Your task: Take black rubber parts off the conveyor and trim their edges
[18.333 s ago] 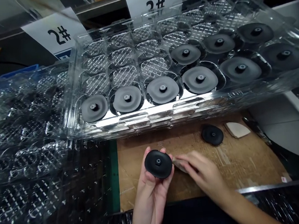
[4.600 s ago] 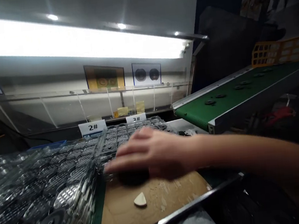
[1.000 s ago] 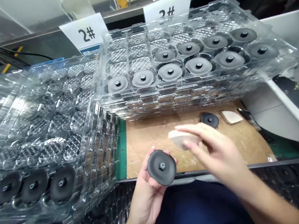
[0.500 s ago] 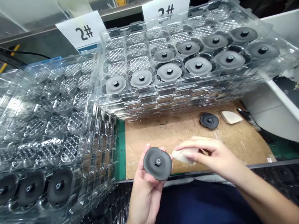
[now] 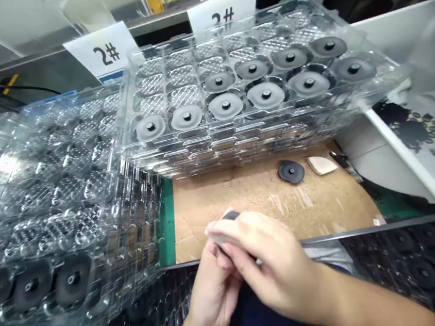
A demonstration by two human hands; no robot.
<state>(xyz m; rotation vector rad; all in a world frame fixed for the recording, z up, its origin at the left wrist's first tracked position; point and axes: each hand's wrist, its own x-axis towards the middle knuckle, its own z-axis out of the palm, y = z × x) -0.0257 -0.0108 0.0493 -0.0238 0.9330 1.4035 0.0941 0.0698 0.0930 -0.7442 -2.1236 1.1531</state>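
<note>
My left hand is closed around a round black disc, which has a small hub in its centre when seen face-on; only a dark bit of its edge shows now. Over the disc lies my right hand, fingers bent and pressing a thin pale pad against it. Most of the disc and pad is hidden beneath those fingers. A second black disc rests on the cardboard sheet, beside a whitish wedge-shaped pad.
Behind the cardboard stands a stack of clear plastic trays, its top one partly filled with black discs. Another tray stack is at left. Paper signs marked "2#" stand behind. A white bin with small dark parts is at right.
My right hand has moved left with the pale pad, onto the disc in my left hand. The disc is now mostly covered. The view has shifted slightly.
</note>
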